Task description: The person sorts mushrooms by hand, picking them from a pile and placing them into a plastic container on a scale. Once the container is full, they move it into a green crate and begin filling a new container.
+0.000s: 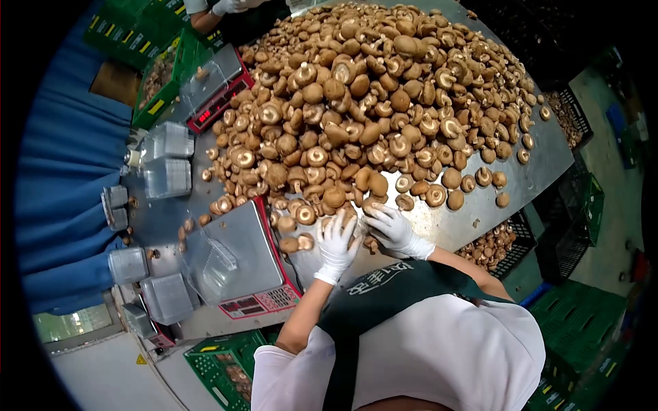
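A large heap of brown shiitake mushrooms (363, 89) covers the metal table (493, 205). Both my hands wear white gloves and work at the heap's near edge. My left hand (336, 245) curls its fingers around a mushroom, mostly covered by the glove. Close beside it, my right hand (396, 229) has its fingers bent against a mushroom (371, 204) at their tips. Another mushroom (371, 244) lies under the right hand, partly hidden. To the left of my left hand, loose mushrooms (288, 244) rest beside a red-edged scale (240, 257), which carries a clear plastic tray (212, 264).
Stacked clear trays (168, 177) stand along the left side. A second scale (218, 103) with a lit display sits farther back. Another person's gloved hand (226, 7) shows at the top. Crates hold mushrooms: a black one (524, 236) at right, a green one (212, 363) below.
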